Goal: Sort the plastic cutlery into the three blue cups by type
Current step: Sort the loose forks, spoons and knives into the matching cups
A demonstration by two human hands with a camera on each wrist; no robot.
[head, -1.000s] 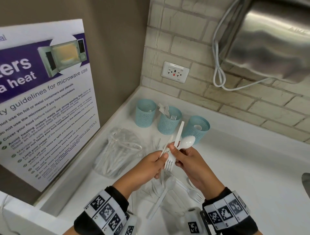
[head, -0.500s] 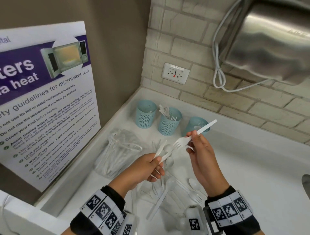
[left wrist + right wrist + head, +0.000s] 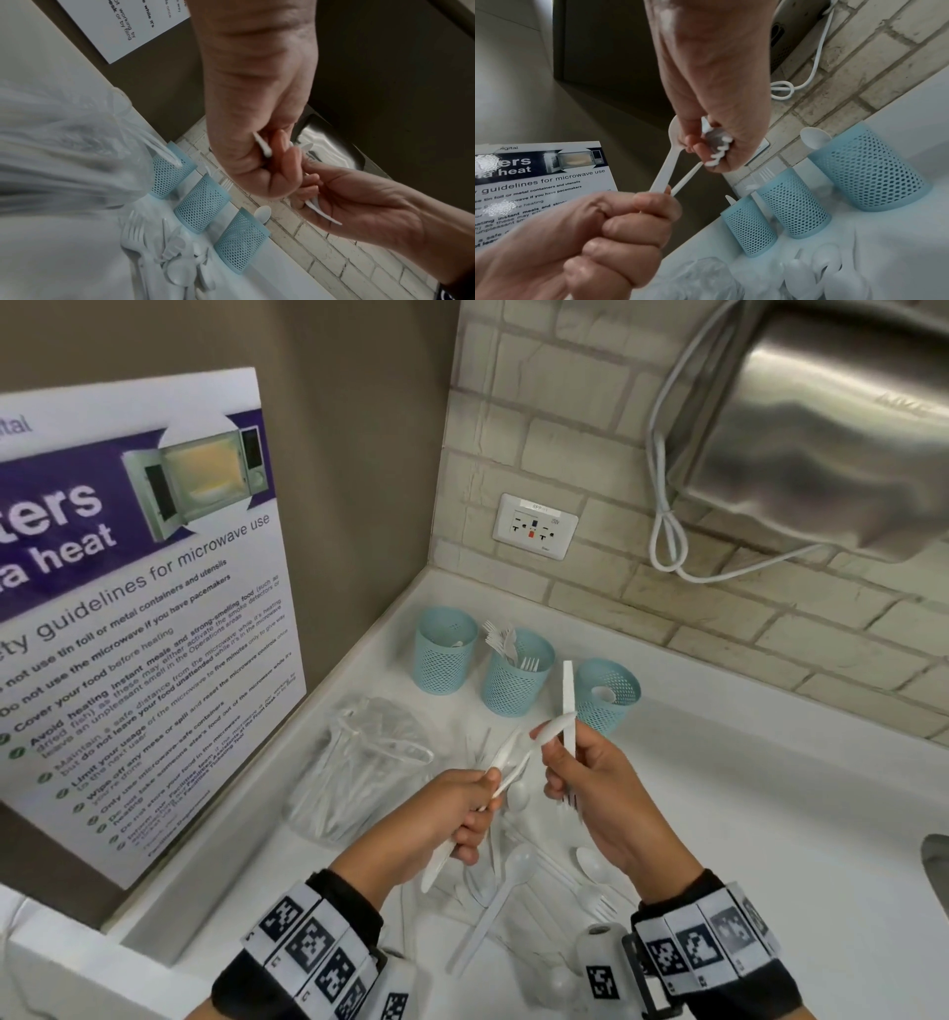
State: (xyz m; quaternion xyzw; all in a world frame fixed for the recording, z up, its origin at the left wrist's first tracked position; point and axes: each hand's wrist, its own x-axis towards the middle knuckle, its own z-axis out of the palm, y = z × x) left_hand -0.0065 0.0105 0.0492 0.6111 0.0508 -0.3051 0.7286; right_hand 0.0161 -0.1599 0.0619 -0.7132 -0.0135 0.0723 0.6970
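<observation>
While three blue cups (image 3: 516,677) are standing in a row on the bench (image 3: 744,814), the left hand (image 3: 436,814) is gripping two white utensils and the right hand (image 3: 590,793) is clutching a fork (image 3: 717,157), its fingers pinching a spoon (image 3: 670,154).

Even, soft indoor light; head view bright and sharp, edges bowed by the wide lens. Glare streaks the steel dispenser (image 3: 832,433). Both wrist views dimmer, near plastic bag (image 3: 64,158) blurred.
</observation>
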